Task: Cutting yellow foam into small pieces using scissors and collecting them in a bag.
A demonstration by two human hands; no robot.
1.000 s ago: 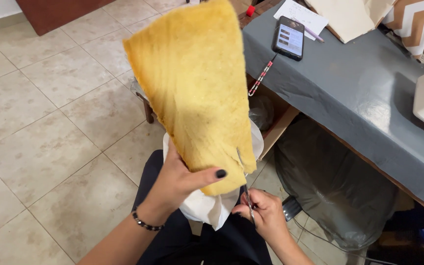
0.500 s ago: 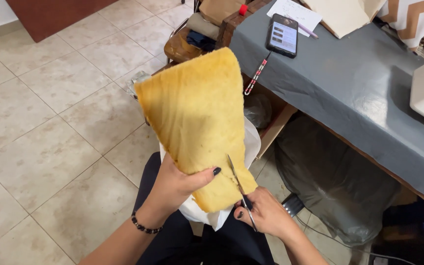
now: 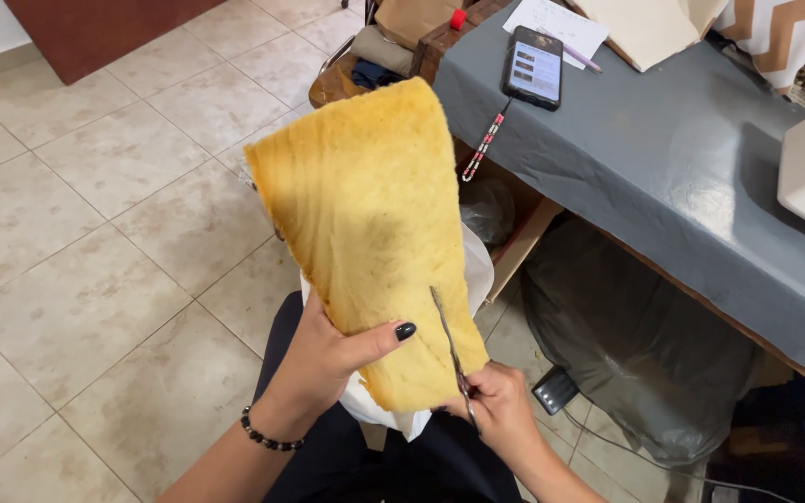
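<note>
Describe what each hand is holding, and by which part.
The left hand grips the yellow foam sheet by its lower left edge, thumb across the front. The right hand holds scissors by the handles, blades up into the sheet.

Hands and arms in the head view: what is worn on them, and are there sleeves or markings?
The left hand has black polish on the thumbnail and a dark beaded bracelet at the wrist. The right hand shows no ring or band. Both forearms are bare, with no sleeves in view.

Bright, even light; perhaps slightly soft.
</note>
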